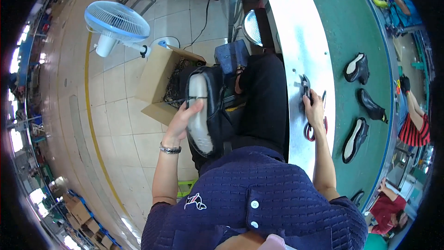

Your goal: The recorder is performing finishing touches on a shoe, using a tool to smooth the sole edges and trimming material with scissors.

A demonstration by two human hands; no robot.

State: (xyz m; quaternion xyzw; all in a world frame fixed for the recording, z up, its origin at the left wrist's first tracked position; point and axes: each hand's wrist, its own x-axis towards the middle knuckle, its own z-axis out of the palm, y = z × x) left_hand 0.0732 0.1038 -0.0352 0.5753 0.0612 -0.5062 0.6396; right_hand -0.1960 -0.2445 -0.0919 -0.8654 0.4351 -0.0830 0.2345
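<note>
My left hand [183, 119] is closed on a black shoe [214, 93] at my lap, its pale sole [199, 125] turned up toward the left. The thumb presses on the sole near a dark band crossing it. My right hand [315, 111] is at the metal bench on my right, its fingers closed round a dark hand tool [305, 84] that looks like pliers. The tool's head points away from me, and its handles are mostly hidden by the fingers. Red-handled scissors [309, 132] lie partly under my right wrist.
Several black shoes, one a dark shoe [355, 140], lie on the green conveyor belt [333, 23] beyond the metal bench [300, 32]. An opened cardboard box [152, 76] stands left of my knees, near a blue bin [231, 55]. A fan [115, 23] stands farther left. People work across the belt.
</note>
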